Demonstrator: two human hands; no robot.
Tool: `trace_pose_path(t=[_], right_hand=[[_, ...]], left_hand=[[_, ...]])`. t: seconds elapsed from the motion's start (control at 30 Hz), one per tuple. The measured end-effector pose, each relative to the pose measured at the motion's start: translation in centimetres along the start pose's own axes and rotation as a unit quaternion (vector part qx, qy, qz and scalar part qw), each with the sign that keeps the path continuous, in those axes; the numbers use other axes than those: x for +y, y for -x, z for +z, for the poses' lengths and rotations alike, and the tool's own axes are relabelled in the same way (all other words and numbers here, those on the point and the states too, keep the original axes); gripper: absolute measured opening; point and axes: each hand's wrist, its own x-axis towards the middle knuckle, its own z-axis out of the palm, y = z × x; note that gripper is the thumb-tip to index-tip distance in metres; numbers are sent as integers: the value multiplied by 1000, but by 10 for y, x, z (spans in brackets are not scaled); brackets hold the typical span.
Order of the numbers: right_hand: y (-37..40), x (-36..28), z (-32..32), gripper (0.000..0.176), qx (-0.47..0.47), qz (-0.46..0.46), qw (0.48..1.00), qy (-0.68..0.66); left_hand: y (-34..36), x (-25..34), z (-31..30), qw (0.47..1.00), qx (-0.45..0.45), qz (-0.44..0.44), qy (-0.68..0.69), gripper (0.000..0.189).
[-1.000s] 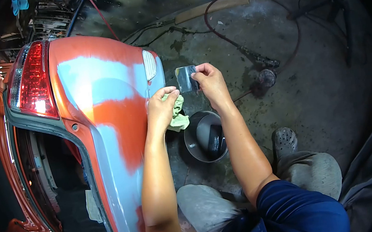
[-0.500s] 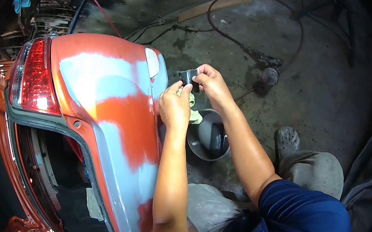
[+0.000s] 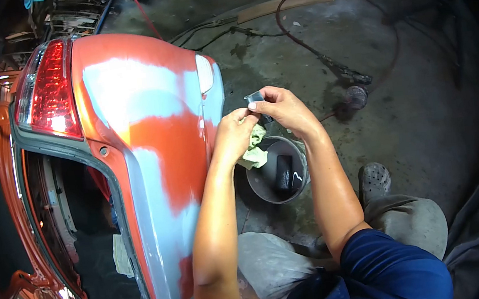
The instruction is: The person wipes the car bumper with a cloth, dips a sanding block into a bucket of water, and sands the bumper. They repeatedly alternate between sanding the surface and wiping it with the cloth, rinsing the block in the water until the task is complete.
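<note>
Between my two hands is a small dark sheet (image 3: 255, 97), with its upper part catching the light. My right hand (image 3: 287, 111) pinches it from the right, thumb across its face. The fingers of my left hand (image 3: 234, 133) are closed at its lower left edge, beside a crumpled pale green cloth (image 3: 255, 156). Below the hands stands a round bucket (image 3: 305, 184) with liquid and a black object (image 3: 284, 173) inside. To the left is an orange car body (image 3: 176, 151) with grey-blue patches.
A red tail light (image 3: 50, 88) and an open rear hatch frame are at the left. On the floor lie a hose (image 3: 397, 43), a round tool (image 3: 356, 97) and a flat board (image 3: 285, 5). One shoe (image 3: 375, 180) shows at the lower right.
The sheet has tilted and more of it is covered by my fingers. Both hands sit slightly lower and further right in view, and the whole scene has shifted a little right.
</note>
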Motion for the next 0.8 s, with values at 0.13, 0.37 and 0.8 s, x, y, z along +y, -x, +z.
trace_pose_path(t=[0.13,0.37,0.8], right_hand=[[-1,-1,2,12,5,-3,1000,18],[-26,103,-61,27,192,53,796,571],[-35,103,145,28,170,21,980,103]], left_hand=[[6,12,0,1000,-12,18,-13,7],[3,138,-71,980,35,183,-75,6],[-64,178,-191,604,204,391,-663,22]])
